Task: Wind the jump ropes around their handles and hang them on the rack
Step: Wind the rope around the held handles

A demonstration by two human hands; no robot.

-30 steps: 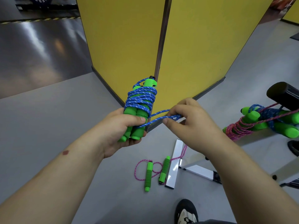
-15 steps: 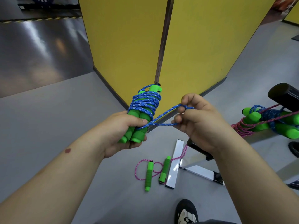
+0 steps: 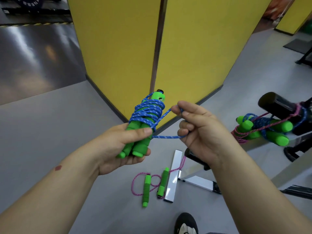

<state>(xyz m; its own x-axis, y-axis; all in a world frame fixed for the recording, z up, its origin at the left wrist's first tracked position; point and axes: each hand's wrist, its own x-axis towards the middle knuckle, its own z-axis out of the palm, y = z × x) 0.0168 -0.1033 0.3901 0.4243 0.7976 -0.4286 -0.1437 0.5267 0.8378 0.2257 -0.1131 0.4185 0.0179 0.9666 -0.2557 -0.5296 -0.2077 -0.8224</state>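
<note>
My left hand (image 3: 123,146) grips the two green foam handles of the blue jump rope (image 3: 146,114), held side by side and tilted up to the right. Blue cord is wound many times around their upper half. My right hand (image 3: 200,130) pinches the free loop of that cord just right of the handles, one strand up to the coil, one strand back to my left thumb. A pink jump rope (image 3: 152,183) with green handles lies unwound on the floor below. On the rack's black peg (image 3: 276,105) at the right hang wound ropes (image 3: 263,130), blue and pink.
Yellow partition panels (image 3: 194,48) stand close behind my hands, meeting at a dark post. The rack's white base bar (image 3: 173,176) lies on the grey floor beside the pink rope. My shoe (image 3: 185,223) is at the bottom edge.
My right hand has lifted the blue cord's loop up and to the right, away from the handles. Both hands have risen slightly. The left hand's grip is unchanged.
</note>
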